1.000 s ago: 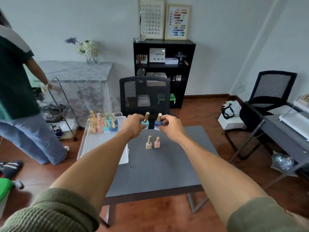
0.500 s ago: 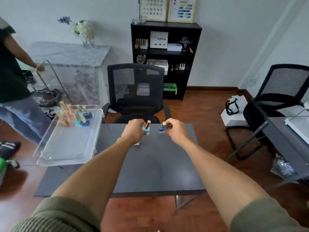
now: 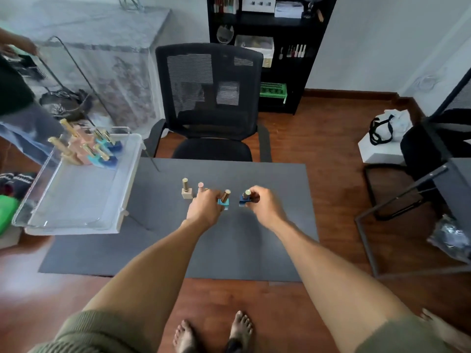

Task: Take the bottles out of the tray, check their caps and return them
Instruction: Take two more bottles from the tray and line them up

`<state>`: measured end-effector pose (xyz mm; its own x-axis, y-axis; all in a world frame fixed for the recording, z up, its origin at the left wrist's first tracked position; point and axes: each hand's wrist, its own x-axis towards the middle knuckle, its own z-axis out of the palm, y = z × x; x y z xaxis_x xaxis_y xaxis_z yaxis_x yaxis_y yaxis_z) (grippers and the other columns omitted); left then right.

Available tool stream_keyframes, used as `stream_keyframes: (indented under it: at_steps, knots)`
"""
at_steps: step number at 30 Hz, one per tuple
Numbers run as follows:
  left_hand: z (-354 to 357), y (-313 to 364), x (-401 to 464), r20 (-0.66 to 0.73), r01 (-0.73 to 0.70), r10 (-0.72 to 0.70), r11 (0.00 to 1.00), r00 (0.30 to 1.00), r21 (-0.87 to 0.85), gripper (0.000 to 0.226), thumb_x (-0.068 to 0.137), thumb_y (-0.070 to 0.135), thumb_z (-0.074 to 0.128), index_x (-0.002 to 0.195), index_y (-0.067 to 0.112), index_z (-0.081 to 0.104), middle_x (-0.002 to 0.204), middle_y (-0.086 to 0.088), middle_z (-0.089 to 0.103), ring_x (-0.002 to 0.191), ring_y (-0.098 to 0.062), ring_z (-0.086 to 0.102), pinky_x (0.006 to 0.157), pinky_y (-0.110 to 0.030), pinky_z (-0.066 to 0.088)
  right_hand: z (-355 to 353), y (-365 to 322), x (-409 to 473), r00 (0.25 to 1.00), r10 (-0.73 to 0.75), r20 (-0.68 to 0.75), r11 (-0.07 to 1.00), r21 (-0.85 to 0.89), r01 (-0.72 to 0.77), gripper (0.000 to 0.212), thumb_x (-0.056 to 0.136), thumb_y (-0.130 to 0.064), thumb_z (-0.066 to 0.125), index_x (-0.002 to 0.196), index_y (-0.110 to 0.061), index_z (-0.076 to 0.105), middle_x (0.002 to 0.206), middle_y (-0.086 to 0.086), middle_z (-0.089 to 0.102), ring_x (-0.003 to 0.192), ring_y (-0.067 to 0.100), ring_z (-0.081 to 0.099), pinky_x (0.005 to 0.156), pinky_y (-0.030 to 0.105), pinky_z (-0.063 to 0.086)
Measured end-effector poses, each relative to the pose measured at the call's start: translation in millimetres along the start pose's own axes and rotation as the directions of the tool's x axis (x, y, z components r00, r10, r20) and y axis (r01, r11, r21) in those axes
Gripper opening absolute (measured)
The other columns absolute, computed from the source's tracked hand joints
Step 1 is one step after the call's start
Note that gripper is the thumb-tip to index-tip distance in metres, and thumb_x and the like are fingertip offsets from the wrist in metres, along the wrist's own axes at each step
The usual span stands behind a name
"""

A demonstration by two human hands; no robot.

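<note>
A: Tray (image 3: 122, 200) contents?
B: Clear, at table's (image 3: 158, 250) left edge. Far corner only: cluster of bottles (image 3: 91, 149), beige, pink, teal, blue, gold caps; blurred, count uncertain.

A: Out of tray?
B: Four on table. Beige bottle (image 3: 186, 192) standing free. Pink bottle (image 3: 200, 186) just behind left hand, mostly hidden. Teal bottle (image 3: 224, 200) and blue bottle (image 3: 245, 198) in hand.

A: Hands?
B: Left hand (image 3: 205, 208) gripping teal bottle by base. Right hand (image 3: 263, 205) curled round blue bottle. Both low, at table surface.
</note>
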<state>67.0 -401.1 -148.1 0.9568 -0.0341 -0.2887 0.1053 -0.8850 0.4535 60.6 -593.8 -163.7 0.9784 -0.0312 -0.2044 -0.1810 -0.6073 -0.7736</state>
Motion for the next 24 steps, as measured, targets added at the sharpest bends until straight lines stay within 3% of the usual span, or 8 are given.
stream_keyframes:
  at_steps: [4,11,15,20,24]
  knots:
    - [20.2,-8.0,6.3,0.038,0.057,-0.057,0.998,0.998,0.003,0.018,0.092,0.015,0.065,0.108,0.021,0.066,0.142,-0.022,0.045,0.092,-0.043,0.061,0.084,-0.045,0.054,14.8,16.2,2.2,0.999,0.024,0.040,0.999,0.024,-0.025,0.017,0.088,-0.007,0.079,0.101,-0.016,0.073,0.096,0.001,0.078,0.091,0.026,0.072,0.083,0.037,0.055]
    - [34.7,-9.8,16.1,0.018,0.080,-0.079,0.994,0.997,-0.077,0.025,0.091,0.011,0.058,0.110,0.026,0.065,0.121,-0.014,0.054,0.092,-0.044,0.059,0.081,-0.043,0.052,28.8,34.0,8.1,0.998,0.031,0.063,0.999,0.027,-0.032,0.016,0.090,-0.006,0.076,0.099,-0.018,0.071,0.096,0.000,0.079,0.093,0.024,0.075,0.085,0.038,0.058]
    - [39.0,-12.4,22.0,0.003,0.080,-0.080,0.992,0.997,-0.097,0.027,0.092,0.011,0.058,0.114,0.025,0.066,0.114,-0.011,0.058,0.093,-0.043,0.061,0.082,-0.047,0.055,31.6,37.7,12.8,0.999,0.029,0.033,1.000,0.007,-0.029,0.019,0.089,-0.007,0.076,0.094,-0.023,0.069,0.089,-0.003,0.076,0.086,0.022,0.072,0.073,0.032,0.052]
    - [41.1,-10.5,32.9,-0.056,0.065,-0.072,0.991,0.996,-0.121,0.031,0.091,0.005,0.053,0.113,0.022,0.067,0.098,-0.003,0.048,0.085,-0.037,0.054,0.080,-0.046,0.053,32.5,38.1,26.3,0.999,0.032,0.003,0.999,0.015,-0.032,0.020,0.090,-0.004,0.074,0.099,-0.022,0.071,0.092,-0.003,0.077,0.087,0.022,0.072,0.076,0.032,0.054]
    - [44.3,-10.2,39.3,-0.055,0.065,-0.072,0.991,0.996,-0.117,0.045,0.093,0.000,0.048,0.129,0.025,0.062,0.113,-0.014,0.052,0.096,-0.041,0.054,0.086,-0.044,0.052,31.1,39.2,36.8,0.999,0.038,-0.013,0.999,0.020,-0.038,0.020,0.093,-0.003,0.071,0.103,-0.019,0.071,0.096,0.000,0.077,0.090,0.024,0.072,0.081,0.038,0.058]
